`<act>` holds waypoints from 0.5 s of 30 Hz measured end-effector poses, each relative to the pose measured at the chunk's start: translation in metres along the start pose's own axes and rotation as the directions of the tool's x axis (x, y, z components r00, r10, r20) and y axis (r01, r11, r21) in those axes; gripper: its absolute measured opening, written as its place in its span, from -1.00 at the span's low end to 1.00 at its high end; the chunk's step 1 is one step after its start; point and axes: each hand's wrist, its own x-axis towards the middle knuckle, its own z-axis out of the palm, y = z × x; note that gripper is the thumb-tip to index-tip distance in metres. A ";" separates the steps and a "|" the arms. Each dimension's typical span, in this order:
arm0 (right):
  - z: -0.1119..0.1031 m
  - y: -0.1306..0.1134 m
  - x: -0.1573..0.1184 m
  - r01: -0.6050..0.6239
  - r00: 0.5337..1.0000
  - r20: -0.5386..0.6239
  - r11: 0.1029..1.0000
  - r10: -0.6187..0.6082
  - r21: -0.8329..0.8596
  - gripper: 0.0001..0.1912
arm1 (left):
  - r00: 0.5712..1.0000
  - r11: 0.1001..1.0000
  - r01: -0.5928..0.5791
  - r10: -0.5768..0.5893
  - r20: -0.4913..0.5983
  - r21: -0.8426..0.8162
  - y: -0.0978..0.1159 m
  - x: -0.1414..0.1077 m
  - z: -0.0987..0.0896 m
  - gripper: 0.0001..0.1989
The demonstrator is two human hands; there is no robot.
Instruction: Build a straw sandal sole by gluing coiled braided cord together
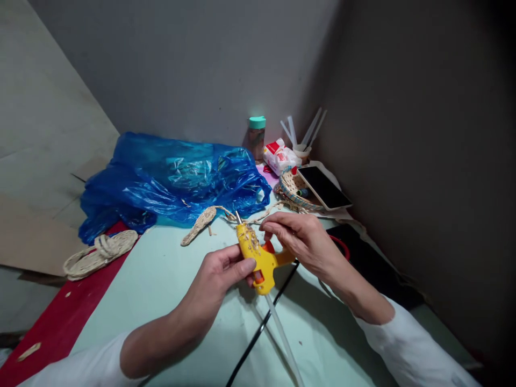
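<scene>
My left hand [226, 274] grips the body of a yellow glue gun [264, 263], its thumb on the near side and the metal nozzle pointing away from me. Brownish residue is stuck to the gun near the nozzle. A long translucent glue stick [282, 333] sticks out of the gun's back end. Close to the gun's handle and front, my right hand [300, 239] has its fingers bent and drawn together; whether anything is between them is hidden. Just beyond the nozzle lies a small woven straw sole [199, 226] with a braided strand.
A blue plastic bag [169, 177] spreads across the back. At left rests a woven straw slipper [100, 252]. Back right are a jar [257, 137], a tissue pack [280, 156], a cup of glue sticks [302, 152], and a basket [290, 191] with a phone [325, 187]. A black cord [258, 330] crosses the table.
</scene>
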 end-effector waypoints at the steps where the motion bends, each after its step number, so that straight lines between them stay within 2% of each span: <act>1: -0.004 -0.001 -0.003 0.016 1.000 -0.010 1.000 -0.016 0.008 -0.79 | 1.000 1.000 0.000 0.000 0.001 -0.009 0.000 0.000 0.000 -0.79; 5: -0.029 -0.008 -0.025 -0.016 0.998 -0.060 0.999 0.018 0.032 -0.79 | 1.000 0.999 0.011 -0.011 0.010 -0.033 0.001 0.001 -0.001 -0.83; 10: -0.063 -0.033 -0.077 -0.200 0.970 -0.112 0.972 0.214 0.122 -0.79 | 1.000 1.000 0.013 -0.013 -0.005 -0.016 0.002 0.001 -0.002 -0.81; 13: -0.076 -0.050 -0.110 -0.321 0.937 -0.147 0.947 0.318 0.005 -0.66 | 1.000 1.000 0.017 -0.017 -0.007 -0.019 0.003 -0.001 0.000 -0.82; 14: -0.081 -0.053 -0.121 -0.310 0.945 -0.125 0.949 0.302 -0.050 -0.59 | 1.000 1.000 0.016 -0.016 -0.005 -0.020 0.004 -0.001 0.000 -0.81; 15: -0.087 -0.054 -0.131 -0.276 0.961 -0.050 0.955 0.272 -0.109 -0.59 | 1.000 1.000 0.014 -0.014 -0.002 -0.019 0.004 -0.002 0.001 -0.81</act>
